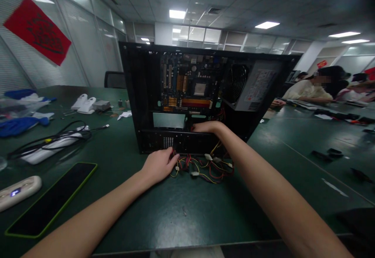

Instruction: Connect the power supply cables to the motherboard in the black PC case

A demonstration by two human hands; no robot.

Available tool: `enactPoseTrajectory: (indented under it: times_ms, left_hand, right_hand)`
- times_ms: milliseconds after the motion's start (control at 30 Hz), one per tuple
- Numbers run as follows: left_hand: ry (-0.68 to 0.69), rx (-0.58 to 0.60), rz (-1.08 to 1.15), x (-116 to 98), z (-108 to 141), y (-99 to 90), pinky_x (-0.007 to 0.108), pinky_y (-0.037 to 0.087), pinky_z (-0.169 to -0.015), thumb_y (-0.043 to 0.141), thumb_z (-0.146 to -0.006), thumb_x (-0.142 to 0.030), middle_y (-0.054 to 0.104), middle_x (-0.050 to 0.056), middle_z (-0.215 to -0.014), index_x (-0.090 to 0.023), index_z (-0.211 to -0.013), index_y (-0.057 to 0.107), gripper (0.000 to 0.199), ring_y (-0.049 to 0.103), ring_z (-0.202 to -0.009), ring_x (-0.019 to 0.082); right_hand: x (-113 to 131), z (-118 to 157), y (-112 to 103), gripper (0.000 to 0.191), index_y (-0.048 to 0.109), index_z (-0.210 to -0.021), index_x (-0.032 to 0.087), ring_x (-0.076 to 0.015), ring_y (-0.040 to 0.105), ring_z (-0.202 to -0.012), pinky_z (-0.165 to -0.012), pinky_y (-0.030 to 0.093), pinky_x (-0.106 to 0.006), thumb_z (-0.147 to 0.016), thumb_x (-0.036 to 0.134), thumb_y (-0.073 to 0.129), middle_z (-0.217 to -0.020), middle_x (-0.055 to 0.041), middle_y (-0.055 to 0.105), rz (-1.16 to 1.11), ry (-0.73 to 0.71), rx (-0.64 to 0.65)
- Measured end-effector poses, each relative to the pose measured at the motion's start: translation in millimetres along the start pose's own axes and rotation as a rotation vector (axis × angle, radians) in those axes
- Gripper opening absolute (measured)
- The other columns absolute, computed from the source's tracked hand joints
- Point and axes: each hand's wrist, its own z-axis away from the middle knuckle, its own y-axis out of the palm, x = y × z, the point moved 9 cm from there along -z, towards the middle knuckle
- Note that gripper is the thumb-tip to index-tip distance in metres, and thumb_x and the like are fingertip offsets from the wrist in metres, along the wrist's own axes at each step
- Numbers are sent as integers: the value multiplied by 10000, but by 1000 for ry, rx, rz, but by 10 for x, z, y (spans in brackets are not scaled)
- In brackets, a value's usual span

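Observation:
An open black computer case (187, 142) stands on its side in front of me, its inside facing me. In it I see a motherboard (202, 74) and, at the upper right, a silver power supply (258, 86) with a fan. My left hand (159, 164) is at the case's lower front edge, its fingers closed around power cables (189, 160). Red, yellow and black wires with white plugs spill from there onto the table. My right hand (206, 127) reaches into the case over the lower rail, fingers bent down by some red wires. Its fingertips are partly hidden.
On the green table (175, 215) at left lie a phone (52, 199) with a green edge, a white device (20, 191) with a small display, and a power strip (52, 146) with a black cable. Blue gloves (23, 125) lie farther back. Another person (307, 88) sits at right.

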Motion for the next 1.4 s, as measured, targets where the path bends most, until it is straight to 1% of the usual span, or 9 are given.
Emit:
enactPoseTrajectory:
  times_ms: [333,433,567,667,800,967,1133,1300,1400]
  left_hand:
    - [-19,-17,-280,81,-7,-225,341,469,-608,352,-1005,-488,740,136,-784,-162,-790,724,539,723,-735,302]
    - [-31,-103,-331,70,8,-393,327,429,-584,313,-1019,-470,734,128,-740,-169,-758,734,579,713,-698,291]
    - [25,-238,-248,-28,60,-547,300,352,-546,369,-1004,-474,696,83,-667,-176,-673,675,541,656,-619,229]
    - [107,-325,-30,-119,115,-561,288,356,-564,440,-985,-420,630,39,-625,-172,-626,590,461,580,-578,167]
    - [181,-318,425,-209,152,-436,239,416,-570,556,-927,-308,601,-16,-675,-162,-951,626,164,538,-569,120]
    - [276,-258,675,-397,202,-376,254,525,-676,542,-932,-251,707,56,-894,-141,-1140,635,253,659,-729,151]
    - [307,-311,690,-447,273,-437,285,571,-817,558,-935,-232,759,76,-1015,-163,-1138,684,248,719,-872,178]
    - [353,-398,611,-422,315,-443,271,584,-805,598,-914,-180,777,69,-998,-164,-1101,707,217,738,-873,172]
    - [450,-416,548,-525,359,-460,226,566,-701,618,-922,-175,776,47,-909,-170,-1054,717,165,727,-761,137]
  right_hand:
    - [63,153,10,215,686,-765,167,-181,617,-696,-689,513,-289,-868,306,559,-769,-53,702,-550,-10,13]
    - [165,273,-193,390,616,-806,181,-141,496,-592,-574,421,-255,-924,536,507,-668,-10,580,-699,-215,-156]
    - [362,639,-393,473,571,-807,184,-129,403,-592,-564,329,-257,-887,650,553,-661,26,483,-463,-423,-502]
    - [674,960,-183,361,596,-801,176,-172,483,-734,-684,383,-303,-957,498,548,-767,-15,554,-134,-515,-670]
    - [886,1224,353,230,627,-865,185,-242,540,-959,-924,385,-446,-1002,340,527,-923,-76,659,194,-525,-844]
    - [779,1333,745,143,650,-1070,246,-305,485,-1206,-1145,94,-675,-988,287,540,-1141,-78,679,302,-546,-974]
    - [785,1319,777,168,658,-1052,207,-253,549,-966,-886,500,-456,-975,263,519,-1043,-112,644,125,-714,-838]
    - [717,1229,745,251,686,-1005,193,-234,608,-920,-837,524,-398,-994,389,529,-989,-108,670,-138,-809,-686]
    - [500,1120,668,490,707,-1038,202,-233,652,-968,-915,519,-398,-1009,586,404,-999,-92,702,-596,-742,-631]
